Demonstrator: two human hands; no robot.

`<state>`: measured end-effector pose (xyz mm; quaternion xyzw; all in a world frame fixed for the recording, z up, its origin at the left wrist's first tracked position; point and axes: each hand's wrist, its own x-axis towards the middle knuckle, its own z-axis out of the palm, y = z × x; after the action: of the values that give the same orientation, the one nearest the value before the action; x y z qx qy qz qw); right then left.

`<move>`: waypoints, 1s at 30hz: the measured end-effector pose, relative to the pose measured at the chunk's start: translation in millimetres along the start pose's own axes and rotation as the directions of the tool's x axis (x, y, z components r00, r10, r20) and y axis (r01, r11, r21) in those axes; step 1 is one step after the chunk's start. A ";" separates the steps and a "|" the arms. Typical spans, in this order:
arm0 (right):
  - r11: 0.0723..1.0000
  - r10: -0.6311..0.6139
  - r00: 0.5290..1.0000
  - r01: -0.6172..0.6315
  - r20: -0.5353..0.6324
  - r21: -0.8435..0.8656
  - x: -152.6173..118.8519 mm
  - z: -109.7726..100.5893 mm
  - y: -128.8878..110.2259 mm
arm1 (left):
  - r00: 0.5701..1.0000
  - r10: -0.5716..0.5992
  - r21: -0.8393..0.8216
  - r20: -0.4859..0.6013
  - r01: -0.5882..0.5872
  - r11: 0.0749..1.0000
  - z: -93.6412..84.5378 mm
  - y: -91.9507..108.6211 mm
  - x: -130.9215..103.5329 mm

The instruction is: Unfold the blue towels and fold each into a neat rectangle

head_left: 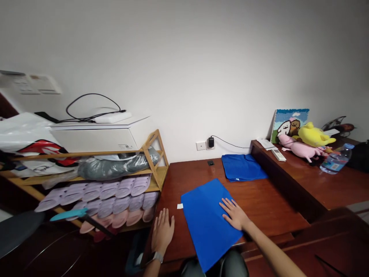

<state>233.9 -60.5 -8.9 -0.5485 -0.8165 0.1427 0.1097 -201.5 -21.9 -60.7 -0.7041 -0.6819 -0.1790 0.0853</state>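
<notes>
A blue cloth (pixel 206 219) lies flat and slightly turned on the wooden desk (pixel 175 177), its near corner hanging past the front edge above my knees. On its left edge sticks out a small white tag (pixel 180 206). My right hand (pixel 235 215) rests on the right part of the cloth, palm down with fingers spread. To the left of the cloth, my left hand (pixel 163 230) lies flat on the bare wood, fingers stretched, not touching the cloth. Further back on the desk is a second blue cloth (pixel 243 167), folded.
At left stands a wooden rack (pixel 157 154) with rows of slippers (pixel 123 187) and a white box (pixel 95 139) on top. Right of the desk, a raised surface holds plush toys (pixel 302 148), a water bottle (pixel 336 158) and a remote (pixel 278 154). A black plug (pixel 211 142) sits in the wall socket.
</notes>
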 end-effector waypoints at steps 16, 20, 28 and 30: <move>0.863 0.464 0.832 -0.502 -0.306 -0.057 79.4 -39.7 83.0 | 0.997 0.015 -0.024 -0.079 -0.017 1.000 10.9 -9.3 -2.3; 0.838 0.460 0.830 -0.523 -0.317 -0.155 107.6 -41.8 104.5 | 0.995 0.027 -0.017 -0.094 -0.028 0.999 14.3 -14.3 -2.8; 0.854 0.436 0.875 -0.476 -0.210 -0.212 112.1 -22.3 98.9 | 0.994 0.045 -0.006 -0.099 -0.046 0.999 14.7 -17.3 -2.5; 0.869 0.412 0.890 -0.448 -0.195 -0.208 98.9 -18.1 88.2 | 0.995 0.044 -0.008 -0.091 -0.045 0.999 14.2 -16.8 -1.8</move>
<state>279.3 64.8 -21.0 -0.7351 -0.6746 0.0209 0.0646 -216.2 -17.5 -76.5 -0.7106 -0.6605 -0.2123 0.1169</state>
